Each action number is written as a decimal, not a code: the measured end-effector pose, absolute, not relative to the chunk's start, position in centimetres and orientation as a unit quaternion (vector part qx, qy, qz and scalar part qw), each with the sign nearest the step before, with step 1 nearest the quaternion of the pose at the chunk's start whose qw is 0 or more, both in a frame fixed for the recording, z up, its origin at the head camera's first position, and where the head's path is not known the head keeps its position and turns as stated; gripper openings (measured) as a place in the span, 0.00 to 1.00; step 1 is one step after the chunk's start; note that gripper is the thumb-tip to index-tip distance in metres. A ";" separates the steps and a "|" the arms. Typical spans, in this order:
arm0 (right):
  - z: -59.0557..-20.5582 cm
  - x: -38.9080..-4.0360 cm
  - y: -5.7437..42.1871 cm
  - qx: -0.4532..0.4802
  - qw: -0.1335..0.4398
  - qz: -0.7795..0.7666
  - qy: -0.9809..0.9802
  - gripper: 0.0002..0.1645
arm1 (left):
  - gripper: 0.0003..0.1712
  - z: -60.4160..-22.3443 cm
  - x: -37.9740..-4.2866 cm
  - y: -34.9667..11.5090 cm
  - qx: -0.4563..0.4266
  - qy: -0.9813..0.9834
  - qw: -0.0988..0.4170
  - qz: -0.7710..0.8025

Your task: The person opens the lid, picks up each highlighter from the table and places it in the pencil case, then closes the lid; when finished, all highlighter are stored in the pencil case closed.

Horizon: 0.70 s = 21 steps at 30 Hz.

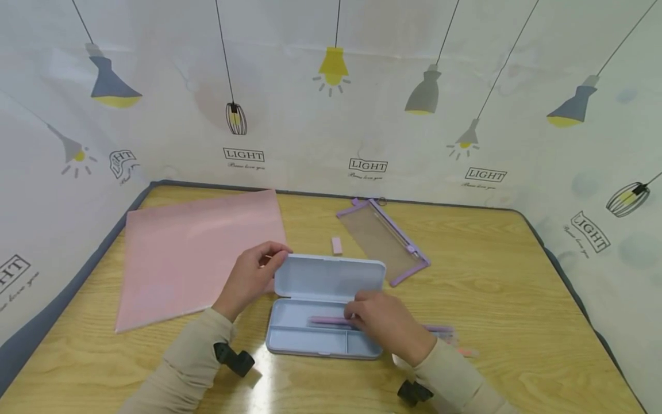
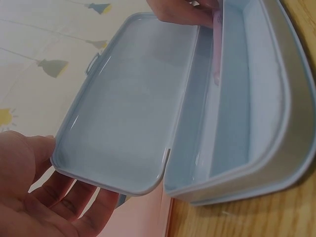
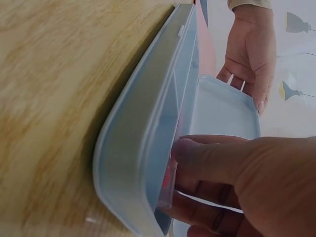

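A light blue pencil case lies opened on the table, its lid tilted up at the back. My left hand holds the lid's left corner, thumb on the edge and fingers behind it, as the left wrist view shows. Over the right part of the case, my right hand pinches a pinkish-purple pen between thumb and fingers. The pen lies along the long rear compartment; its right part is hidden by the hand. In the right wrist view the clear end of the pen dips inside the wall.
A pink sheet or folder spreads at the left, partly behind the left hand. Behind the case are a small pink eraser and a see-through zip pouch with purple edges. More pens lie right of the case, partly covered by the right arm.
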State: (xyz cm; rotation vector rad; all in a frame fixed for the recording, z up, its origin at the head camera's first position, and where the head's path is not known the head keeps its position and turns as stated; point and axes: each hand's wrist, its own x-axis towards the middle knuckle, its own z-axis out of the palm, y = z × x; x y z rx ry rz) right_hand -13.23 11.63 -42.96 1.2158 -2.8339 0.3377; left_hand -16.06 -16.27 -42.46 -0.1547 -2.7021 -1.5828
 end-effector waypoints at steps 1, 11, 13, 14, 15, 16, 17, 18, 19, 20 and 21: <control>-42.9 -13.2 11.6 0.391 0.019 0.107 -0.914 0.03 | 0.17 -42.5 -16.1 -16.3 -0.049 -0.861 0.003 -0.505; -42.8 -13.2 11.5 0.387 0.010 0.097 -0.917 0.04 | 0.16 -42.6 -16.1 -16.3 -0.050 -0.860 0.007 -0.507; -42.8 -13.2 11.5 0.384 0.005 0.099 -0.918 0.04 | 0.16 -42.6 -16.1 -16.3 -0.050 -0.861 0.007 -0.505; -42.9 -13.2 11.6 0.382 0.003 0.101 -0.919 0.04 | 0.16 -42.6 -16.1 -16.3 -0.049 -0.862 0.007 -0.505; -42.9 -13.1 11.6 0.380 0.000 0.102 -0.919 0.04 | 0.16 -42.6 -16.1 -16.3 -0.049 -0.862 0.007 -0.505; -42.9 -13.1 11.7 0.378 -0.002 0.103 -0.920 0.04 | 0.16 -42.6 -16.1 -16.3 -0.049 -0.862 0.007 -0.505; -42.9 -13.1 11.7 0.377 -0.003 0.104 -0.920 0.04 | 0.16 -42.6 -16.1 -16.3 -0.049 -0.861 0.007 -0.505; -42.9 -13.1 11.8 0.374 -0.003 0.107 -0.921 0.05 | 0.16 -42.6 -16.1 -16.3 -0.049 -0.861 0.006 -0.505; -42.9 -13.1 11.8 0.373 -0.003 0.109 -0.921 0.06 | 0.16 -42.6 -16.1 -16.3 -0.050 -0.861 0.006 -0.506; -42.8 -13.0 11.9 0.373 -0.002 0.111 -0.921 0.06 | 0.16 -42.6 -16.1 -16.3 -0.050 -0.861 0.006 -0.507; -42.7 -13.0 12.0 0.373 -0.002 0.114 -0.921 0.07 | 0.16 -42.6 -16.1 -16.3 -0.050 -0.861 0.007 -0.506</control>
